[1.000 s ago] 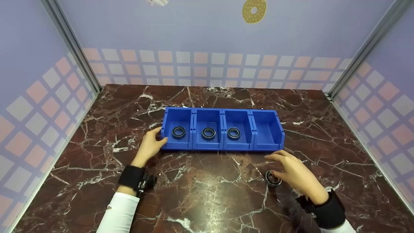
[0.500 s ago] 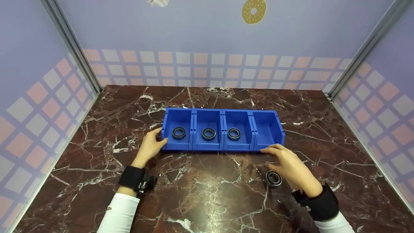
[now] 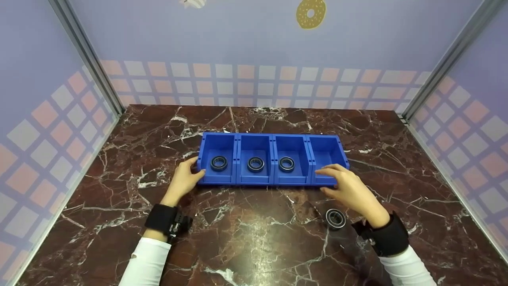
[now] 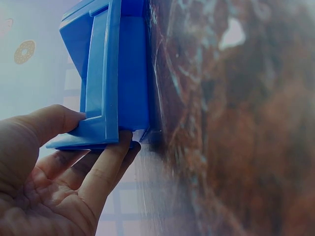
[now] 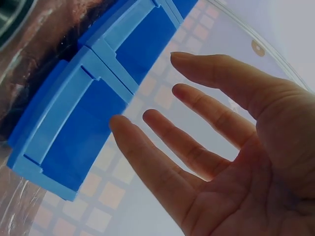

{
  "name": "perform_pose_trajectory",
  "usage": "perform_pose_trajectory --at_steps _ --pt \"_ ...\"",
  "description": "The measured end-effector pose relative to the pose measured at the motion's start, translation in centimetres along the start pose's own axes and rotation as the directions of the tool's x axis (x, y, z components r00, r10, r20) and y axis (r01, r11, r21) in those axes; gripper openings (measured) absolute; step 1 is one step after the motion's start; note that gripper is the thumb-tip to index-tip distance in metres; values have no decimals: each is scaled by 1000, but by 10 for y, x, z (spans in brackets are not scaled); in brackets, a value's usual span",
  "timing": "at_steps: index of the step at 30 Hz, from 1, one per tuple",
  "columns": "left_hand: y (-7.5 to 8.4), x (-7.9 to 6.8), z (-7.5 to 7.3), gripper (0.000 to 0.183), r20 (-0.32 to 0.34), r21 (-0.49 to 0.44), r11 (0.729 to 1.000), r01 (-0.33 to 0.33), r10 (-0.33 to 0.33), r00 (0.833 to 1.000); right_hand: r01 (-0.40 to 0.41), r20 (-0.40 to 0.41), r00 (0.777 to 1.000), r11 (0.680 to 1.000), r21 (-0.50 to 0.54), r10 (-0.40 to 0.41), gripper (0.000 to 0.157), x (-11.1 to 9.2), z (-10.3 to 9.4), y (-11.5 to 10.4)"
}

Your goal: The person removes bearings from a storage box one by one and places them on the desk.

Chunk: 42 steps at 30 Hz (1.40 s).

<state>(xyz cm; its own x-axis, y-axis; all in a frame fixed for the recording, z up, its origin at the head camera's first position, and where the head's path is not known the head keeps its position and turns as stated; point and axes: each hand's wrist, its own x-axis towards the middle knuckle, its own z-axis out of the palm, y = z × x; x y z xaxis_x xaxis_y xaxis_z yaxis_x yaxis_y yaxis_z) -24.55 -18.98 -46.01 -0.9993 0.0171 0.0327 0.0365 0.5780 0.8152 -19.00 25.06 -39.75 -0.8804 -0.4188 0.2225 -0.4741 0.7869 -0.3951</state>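
Observation:
A row of blue storage bins stands joined side by side on the table. My left hand pinches the side wall of the leftmost bin; in the left wrist view the thumb lies at its front rim and the fingers on the outside. Over the front of the rightmost bin hovers my right hand, its fingers loosely spread and holding nothing. A ball bearing lies on the table just below that hand. The three other bins each hold one bearing: left, middle and right.
The dark red marbled table extends on every side of the bins. Purple panels with pink and white squares enclose it at the back and sides, joined by metal corner posts. Both wrists wear black straps.
My right hand has lifted away from the loose bearing and moved forward and slightly left to the front of the rightmost bin. The left hand and the bins have stayed put.

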Motion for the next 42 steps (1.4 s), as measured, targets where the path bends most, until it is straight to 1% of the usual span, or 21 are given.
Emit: perform_pose_trajectory --at_steps 2,9,13,19,23,28,36,42 --pt "0 0 0 55 -10 -3 1000 -1 1 1000 -4 8 1000 1000 5 4 45 4 -1 -1" --pt "0 -1 0 55 -11 -1 1000 -5 5 1000 23 -7 1000 1000 11 -23 45 18 -5 -3" --pt "0 -1 0 55 -15 -3 1000 -8 8 1000 25 -1 1000 1000 16 -25 46 25 -6 -3" --pt "0 0 0 55 -4 -14 1000 -7 7 1000 35 -5 999 999 27 -35 47 38 -6 -1" --pt "0 0 0 56 4 6 1000 2 -2 1000 42 -11 999 998 38 -42 47 46 -5 -2" --pt "0 0 0 57 5 4 1000 9 -9 1000 27 2 1000 998 53 -27 49 57 -6 -3" --pt "0 1 0 57 5 2 1000 3 -3 1000 -18 45 999 996 90 14 52 69 -5 -5" --pt "1 -1 -1 57 2 11 1000 9 -9 1000 -34 63 998 995 91 28 52 78 -2 -6"
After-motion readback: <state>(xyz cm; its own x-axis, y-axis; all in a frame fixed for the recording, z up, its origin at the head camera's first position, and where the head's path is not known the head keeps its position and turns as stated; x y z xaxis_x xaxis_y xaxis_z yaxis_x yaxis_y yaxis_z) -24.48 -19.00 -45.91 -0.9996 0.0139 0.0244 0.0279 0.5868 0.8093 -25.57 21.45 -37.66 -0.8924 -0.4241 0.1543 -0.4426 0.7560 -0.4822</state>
